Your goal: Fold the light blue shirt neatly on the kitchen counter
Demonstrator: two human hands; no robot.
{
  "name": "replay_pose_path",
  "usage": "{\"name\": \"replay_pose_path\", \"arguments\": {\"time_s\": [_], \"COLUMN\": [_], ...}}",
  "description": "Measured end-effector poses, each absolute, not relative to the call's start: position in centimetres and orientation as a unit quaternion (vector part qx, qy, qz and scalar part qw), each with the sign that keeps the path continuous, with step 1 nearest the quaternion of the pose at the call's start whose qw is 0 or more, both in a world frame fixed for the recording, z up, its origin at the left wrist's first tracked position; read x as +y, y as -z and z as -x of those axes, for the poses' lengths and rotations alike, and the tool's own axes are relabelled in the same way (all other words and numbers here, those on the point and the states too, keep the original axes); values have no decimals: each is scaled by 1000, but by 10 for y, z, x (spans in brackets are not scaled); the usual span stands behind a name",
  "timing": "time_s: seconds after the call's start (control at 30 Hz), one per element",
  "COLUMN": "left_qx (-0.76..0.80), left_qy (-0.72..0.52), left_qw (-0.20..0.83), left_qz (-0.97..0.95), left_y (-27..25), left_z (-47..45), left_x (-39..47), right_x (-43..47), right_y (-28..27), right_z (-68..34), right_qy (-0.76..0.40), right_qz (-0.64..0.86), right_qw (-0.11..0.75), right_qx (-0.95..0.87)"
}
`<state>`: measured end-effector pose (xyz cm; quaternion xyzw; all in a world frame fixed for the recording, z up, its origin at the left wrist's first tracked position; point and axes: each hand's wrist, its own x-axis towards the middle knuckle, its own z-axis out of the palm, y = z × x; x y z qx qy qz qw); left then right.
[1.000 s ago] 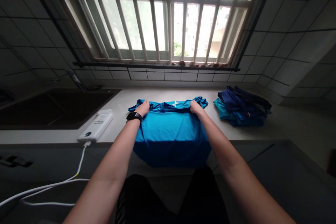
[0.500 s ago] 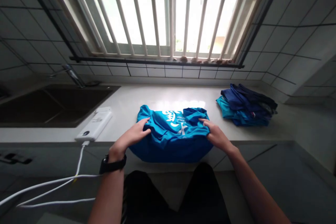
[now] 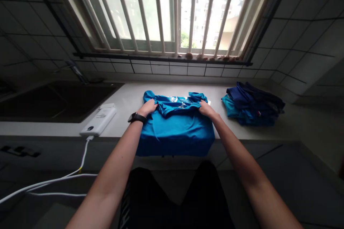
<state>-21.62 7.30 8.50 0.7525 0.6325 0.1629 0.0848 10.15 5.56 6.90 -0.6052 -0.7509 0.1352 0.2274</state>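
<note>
A bright blue shirt (image 3: pixel 178 128) with white lettering lies on the counter, its near part hanging over the front edge. My left hand (image 3: pixel 148 107) grips the fabric at the shirt's left side, fingers closed on a fold. At the right side, my right hand (image 3: pixel 206 108) pinches the same cloth. Between the two hands the fabric is bunched into a raised fold that partly covers the lettering. A dark watch (image 3: pixel 137 117) is strapped on my left wrist.
A pile of folded blue and navy clothes (image 3: pixel 251 103) sits on the counter (image 3: pixel 126 107) to the right. On the left are a white power bank (image 3: pixel 99 120) with a cable (image 3: pixel 85 155) and a dark sink (image 3: pixel 61 100). A barred window (image 3: pixel 172 14) is behind.
Both hands have moved forward, away from me, drawing the shirt's fabric with them. The fold now lies farther back over the lettering, and more plain blue cloth shows in front.
</note>
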Motion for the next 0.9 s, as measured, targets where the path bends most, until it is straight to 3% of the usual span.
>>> {"name": "replay_pose_path", "arguments": {"time_s": [0.13, 0.2, 0.27, 0.33, 0.43, 0.57, 0.63, 0.73, 0.9], "left_qx": [654, 659, 659, 670, 692, 588, 546, 572, 591], "left_qy": [-250, -275, -279, -227, -198, -215, -177, -147, -141], "left_qw": [46, 41, 69, 103, 86, 86, 115, 91, 51], "left_qz": [-712, -699, -695, -699, -689, -775, -811, -802, -793], "left_y": [-109, -108, -100, -89, -74, -59, -50, -35, -24], "left_z": [221, 233, 250, 263, 263, 225, 203, 183, 179], "left_x": [52, 27, 0, -23, -45, -55, -55, -56, -57], "right_x": [45, 16, -20, -51, -69, -44, -27, -9, -9], "right_y": [-91, -93, -94, -97, -103, -92, -78, -59, -59], "right_z": [-112, -131, -155, -177, -192, -176, -161, -147, -169], "right_qy": [-30, -4, -89, -244, -337, -152, -92, -99, -30], "right_qz": [621, 619, 603, 532, 494, 604, 646, 647, 693], "right_qw": [324, 332, 259, 161, 157, 273, 243, 199, 394], "right_qx": [-713, -712, -749, -795, -786, -733, -717, -729, -603]}}
